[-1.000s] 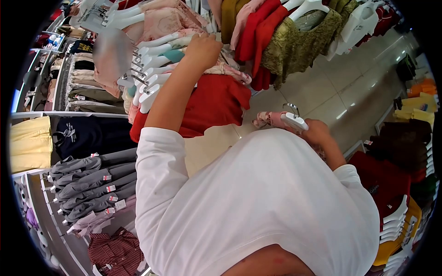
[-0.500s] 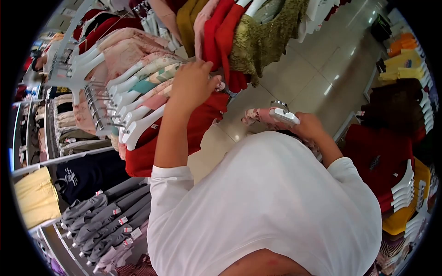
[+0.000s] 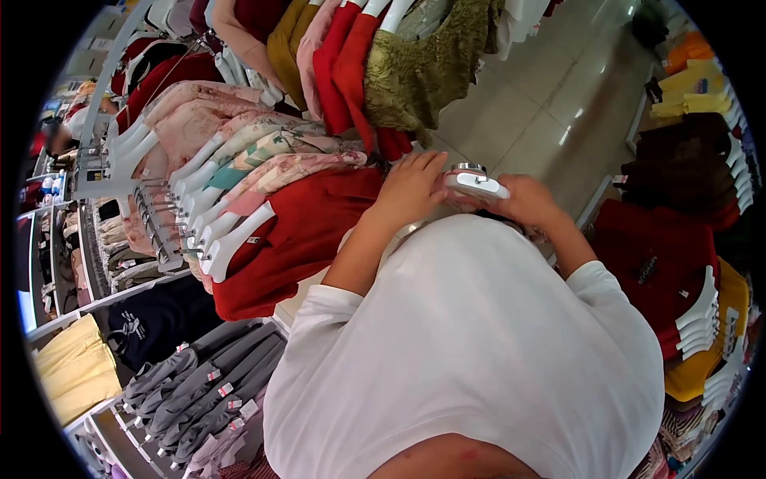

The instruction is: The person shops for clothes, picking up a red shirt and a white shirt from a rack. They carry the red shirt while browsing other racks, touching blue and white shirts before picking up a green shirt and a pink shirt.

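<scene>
My right hand (image 3: 527,201) is closed around the right end of a white hanger (image 3: 479,186) with a metal hook, held in front of my chest. A pink floral garment hangs from it, mostly hidden by my hands and my white shirt. At the hanger's left end is my left hand (image 3: 408,190), its fingers and thumb curved around the garment's shoulder. To the left, a red garment (image 3: 307,227) hangs at the near end of a rack, beside several pink and floral garments (image 3: 231,132) on white hangers.
The white metal rack (image 3: 112,188) stands at left, with grey trousers (image 3: 211,383) and folded yellow clothing (image 3: 76,367) below it. An olive lace garment (image 3: 415,76) hangs ahead. Dark red garments (image 3: 650,271) line the right side. Shiny tiled floor (image 3: 535,96) lies between the racks.
My left hand has moved right and down from the hanging clothes to the hanger in my right hand. That hanger has shifted slightly left and up. The rack appears lower left in the view.
</scene>
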{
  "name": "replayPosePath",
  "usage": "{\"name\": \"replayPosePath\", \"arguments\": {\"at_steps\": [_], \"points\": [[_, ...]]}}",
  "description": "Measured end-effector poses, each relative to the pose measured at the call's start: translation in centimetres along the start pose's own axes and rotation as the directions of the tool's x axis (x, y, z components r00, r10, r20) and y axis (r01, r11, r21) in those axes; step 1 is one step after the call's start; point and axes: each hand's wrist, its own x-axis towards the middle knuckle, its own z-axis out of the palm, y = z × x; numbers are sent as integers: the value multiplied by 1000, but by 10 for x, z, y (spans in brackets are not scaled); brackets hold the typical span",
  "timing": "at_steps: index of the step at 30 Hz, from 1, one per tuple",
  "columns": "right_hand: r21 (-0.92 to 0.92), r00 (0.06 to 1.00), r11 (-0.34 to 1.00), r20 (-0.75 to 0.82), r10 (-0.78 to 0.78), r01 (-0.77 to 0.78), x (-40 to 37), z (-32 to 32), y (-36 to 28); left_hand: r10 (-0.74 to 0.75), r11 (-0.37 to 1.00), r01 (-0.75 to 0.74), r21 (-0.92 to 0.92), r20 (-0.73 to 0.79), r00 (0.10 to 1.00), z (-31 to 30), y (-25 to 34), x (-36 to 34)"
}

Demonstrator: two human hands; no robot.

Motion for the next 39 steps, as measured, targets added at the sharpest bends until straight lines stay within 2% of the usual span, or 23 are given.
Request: {"name": "replayPosePath", "arguments": {"at_steps": [1, 4, 5, 10, 12, 14, 17, 18, 19, 20, 22, 23, 24, 25, 28, 30, 32, 34, 35, 36, 38, 39], "points": [[14, 1000, 1000, -11, -9, 9, 0, -4, 3, 44, 999, -44, -13, -24, 999, 2, 2, 7], [52, 999, 998, -44, -27, 29, 1, -19, 10, 25, 995, -18, -101, 73, 997, -1, 11, 30], [60, 998, 998, -57, -29, 32, 1, -22, 15, 60, 995, -60, -82, -1, 998, 3, 14, 36], [98, 998, 995, -62, 2, 4, -2, -55, 29, 30, 992, -20, -121, 83, 996, 8, 33, 74], [191, 998, 981, -61, 27, -15, -3, -67, 35, -9, 989, 27, -143, 121, 993, 8, 43, 91], [268, 997, 962, -43, 60, -46, -6, -79, 47, 28, 974, -6, -225, 93, 995, 8, 48, 109], [608, 994, 794, -74, 75, -15, -13, -86, 82, 45, 953, -17, -301, 84, 995, 0, 63, 135], [578, 984, 815, -159, 78, 29, -17, -90, 92, 45, 948, -16, -317, 83, 996, -2, 67, 143], [542, 967, 838, -243, 78, 69, -22, -98, 100, 11, 907, 31, -421, 97, 995, 5, 64, 152], [499, 942, 860, -326, 74, 106, -25, -104, 111, 0, 913, 45, -406, 110, 994, 3, 65, 160], [606, 925, 792, -339, 170, 77, -21, -104, 149, -22, 924, 71, -375, 133, 991, -11, 79, 177], [640, 905, 761, -380, 192, 107, -23, -105, 164, -10, 883, 63, -466, 115, 993, -3, 71, 184], [670, 882, 729, -420, 215, 141, -25, -107, 179, -29, 886, 81, -457, 119, 992, -3, 72, 192], [677, 877, 734, -384, 287, 57, -26, -108, 198, -51, 889, 102, -447, 124, 991, -4, 75, 198], [783, 816, 612, -421, 396, 107, -32, -105, 231, -115, 864, 184, -468, 173, 978, -10, 92, 210], [804, 788, 581, -437, 433, 127, -34, -93, 255, -152, 843, 231, -485, 197, 969, -12, 100, 217], [814, 759, 561, -461, 460, 154, -33, -95, 268, -130, 757, 254, -602, 242, 962, -11, 121, 222], [818, 729, 545, -486, 482, 184, -43, -97, 262, -89, 714, 236, -659, 250, 964, -2, 134, 226], [823, 717, 534, -489, 496, 192, -46, -99, 260, -102, 700, 278, -658, 293, 951, -4, 146, 228], [813, 704, 554, -499, 505, 179, -48, -100, 263, -24, 837, 133, -531, 207, 978, 14, 128, 232], [791, 680, 595, -516, 522, 143, -51, -98, 274, -86, 851, 212, -480, 272, 959, 14, 146, 238], [790, 651, 589, -538, 535, 169, -52, -99, 276, -84, 826, 227, -516, 285, 955, 14, 154, 241]]}}
